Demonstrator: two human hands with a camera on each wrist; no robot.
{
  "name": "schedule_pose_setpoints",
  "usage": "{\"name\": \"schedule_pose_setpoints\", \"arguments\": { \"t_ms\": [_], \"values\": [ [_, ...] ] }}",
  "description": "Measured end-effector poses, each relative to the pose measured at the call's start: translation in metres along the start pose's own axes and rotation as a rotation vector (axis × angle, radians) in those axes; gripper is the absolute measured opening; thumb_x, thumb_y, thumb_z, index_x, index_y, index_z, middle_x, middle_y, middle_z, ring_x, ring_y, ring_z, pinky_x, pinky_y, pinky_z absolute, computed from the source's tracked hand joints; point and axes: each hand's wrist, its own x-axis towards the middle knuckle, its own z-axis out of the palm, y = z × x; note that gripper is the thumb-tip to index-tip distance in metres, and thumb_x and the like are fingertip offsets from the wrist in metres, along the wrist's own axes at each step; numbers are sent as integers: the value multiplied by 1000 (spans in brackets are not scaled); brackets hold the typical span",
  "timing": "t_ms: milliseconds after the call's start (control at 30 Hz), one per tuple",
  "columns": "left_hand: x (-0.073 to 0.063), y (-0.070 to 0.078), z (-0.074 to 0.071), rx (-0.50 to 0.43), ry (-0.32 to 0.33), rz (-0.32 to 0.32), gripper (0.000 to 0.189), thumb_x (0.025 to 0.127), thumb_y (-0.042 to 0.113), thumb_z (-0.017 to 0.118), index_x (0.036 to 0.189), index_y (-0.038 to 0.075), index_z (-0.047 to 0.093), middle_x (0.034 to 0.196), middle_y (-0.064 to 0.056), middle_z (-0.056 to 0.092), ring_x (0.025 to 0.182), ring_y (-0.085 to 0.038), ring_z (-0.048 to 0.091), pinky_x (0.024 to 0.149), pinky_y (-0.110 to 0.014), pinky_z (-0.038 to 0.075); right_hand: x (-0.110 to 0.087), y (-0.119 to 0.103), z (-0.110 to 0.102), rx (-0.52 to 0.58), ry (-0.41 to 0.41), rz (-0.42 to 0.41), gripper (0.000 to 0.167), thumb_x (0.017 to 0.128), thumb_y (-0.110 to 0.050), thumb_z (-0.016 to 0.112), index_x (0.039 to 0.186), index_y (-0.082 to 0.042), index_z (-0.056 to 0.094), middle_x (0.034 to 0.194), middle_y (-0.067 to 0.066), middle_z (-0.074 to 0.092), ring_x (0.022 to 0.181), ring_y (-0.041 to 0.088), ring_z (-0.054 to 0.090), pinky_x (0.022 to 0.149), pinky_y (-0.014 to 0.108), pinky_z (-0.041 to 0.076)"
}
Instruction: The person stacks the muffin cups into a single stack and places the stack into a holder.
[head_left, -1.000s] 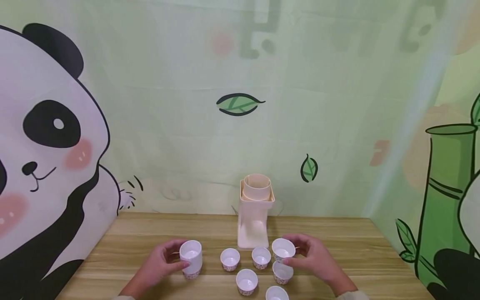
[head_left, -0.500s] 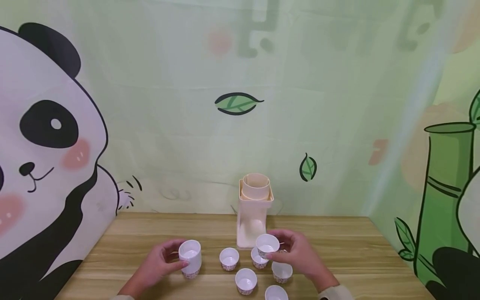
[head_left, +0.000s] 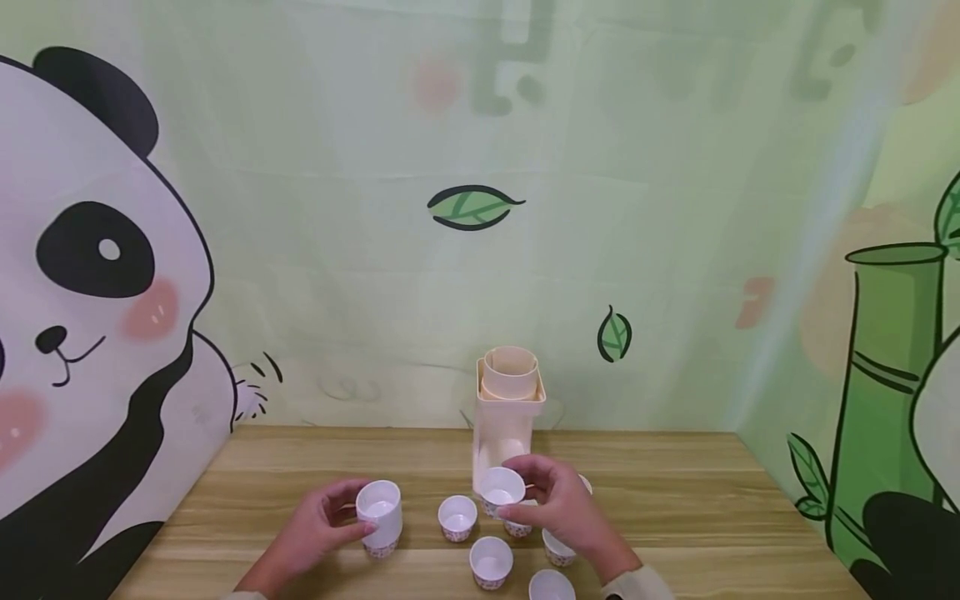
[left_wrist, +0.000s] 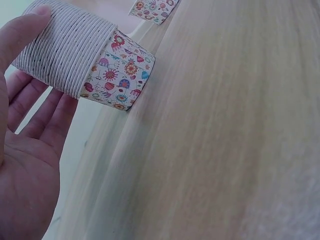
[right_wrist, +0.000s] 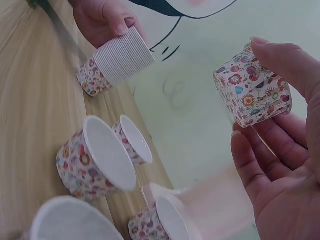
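Observation:
My left hand (head_left: 330,521) grips a tall stack of nested paper cups (head_left: 381,525), thumb at the near side and fingers behind. In the left wrist view the stack's tight white rims show above one flower-printed cup wall (left_wrist: 120,72) at the bottom, which is right at the tabletop. My right hand (head_left: 558,510) pinches a single flower-printed paper cup (right_wrist: 252,90) between thumb and fingers. In the head view this cup is held up, mouth upward, in front of the pink stand's base and overlaps a cup (head_left: 517,527) on the table.
Several loose paper cups stand upright on the wooden table (head_left: 300,454), among them a left one (head_left: 457,518), a middle one (head_left: 491,564) and a near one (head_left: 552,586). Behind them rises a pale pink dispenser-like stand (head_left: 512,379) with a round tube on top. A panda-printed backdrop (head_left: 337,250) hangs behind.
My right hand has carried its cup leftward, from above the right-hand cups to in front of the pink stand, nearer the stack. The left hand and its stack have hardly moved.

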Motion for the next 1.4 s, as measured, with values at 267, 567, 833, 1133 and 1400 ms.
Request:
{"name": "schedule_pose_setpoints", "arguments": {
  "t_ms": [267,567,833,1133,1400],
  "values": [
    [0,-1,0,-4,-2,14,53,88,5,79,132,-13,55,122,-32,65,106,-4,68,93,-18,55,8,-7,14,-2,-18,12,57,78,-9,89,125,8,61,114,22,68,93,16,68,84,23,59],
    [1,0,1,-1,-6,8,54,87,6,79,132,-13,55,123,-33,65,106,-3,68,94,-17,55,15,-2,30,-29,-1,34,53,79,-9,89,125,2,66,115,23,70,94,18,67,86,24,59],
    [2,-1,1,13,-2,32,52,88,5,79,131,-13,56,121,-30,67,105,-2,68,93,-18,55,28,8,48,-71,-3,-14,50,80,-10,88,124,0,68,114,21,72,92,13,69,88,27,60],
    [0,0,0,20,-4,49,51,87,3,79,130,-13,56,119,-23,70,105,-2,68,93,-19,56,40,8,72,-9,-26,3,48,80,-9,88,124,-2,69,112,19,73,90,11,70,86,26,60],
    [2,0,1,15,-13,42,52,88,5,79,131,-13,56,122,-33,65,106,-2,68,93,-18,55,48,4,84,-6,-38,0,47,80,-10,87,123,-4,70,113,15,74,94,15,72,85,24,60]
  ]
}}
